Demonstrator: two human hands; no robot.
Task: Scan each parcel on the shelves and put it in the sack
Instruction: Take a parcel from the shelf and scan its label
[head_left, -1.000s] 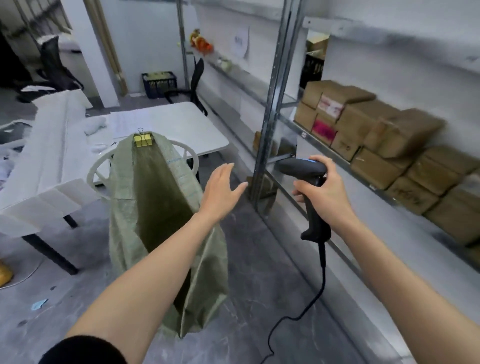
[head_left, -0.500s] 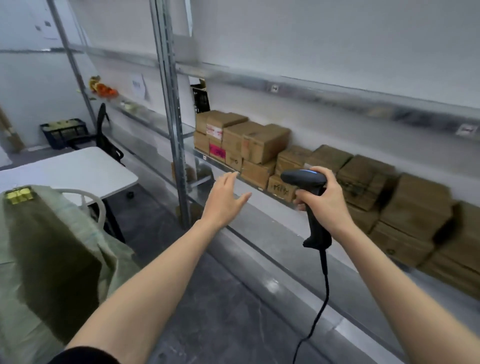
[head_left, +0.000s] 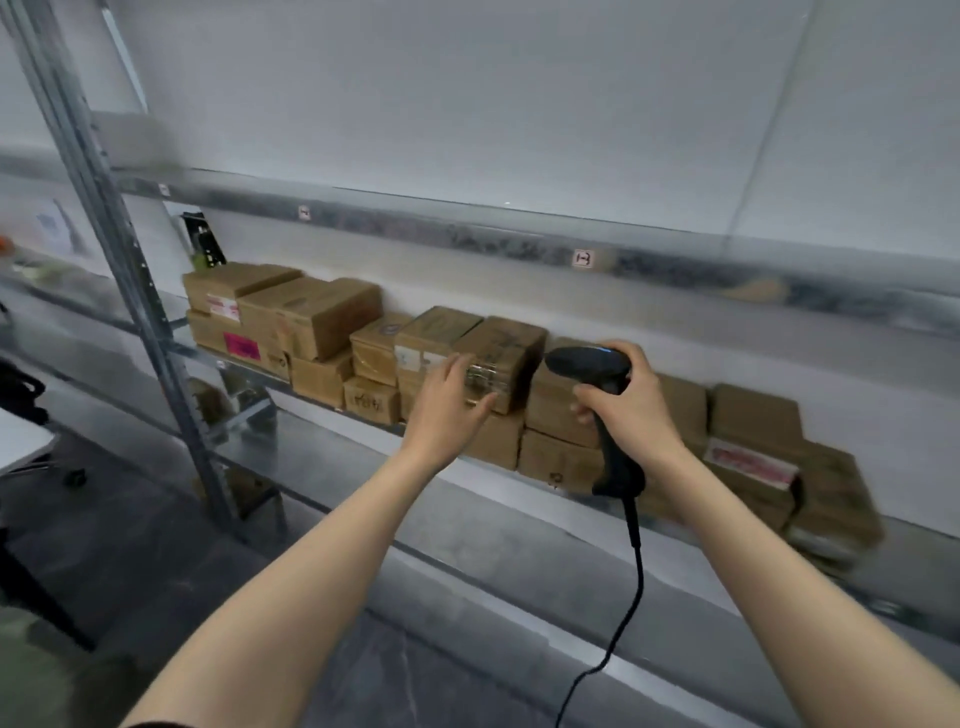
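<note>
Several brown cardboard parcels are stacked in two layers along the metal shelf (head_left: 332, 415). My left hand (head_left: 448, 402) reaches forward with straight fingers, its fingertips at the front face of an upper parcel (head_left: 506, 356) in the middle of the row; I cannot tell if it touches. My right hand (head_left: 626, 402) grips the handle of a black barcode scanner (head_left: 587, 364), head pointing left toward that parcel, cable hanging down. A sliver of the green sack (head_left: 31, 675) shows at the bottom left corner.
A grey shelf upright (head_left: 130, 291) stands at the left. An upper shelf rail (head_left: 519, 239) runs across above the parcels. A white table edge (head_left: 21, 441) and a dark table leg are at the far left. More parcels (head_left: 753, 447) lie at the right end.
My view has swung right, from the sack to the shelf. My left hand has moved forward to the parcels. The scanner has come closer to the row.
</note>
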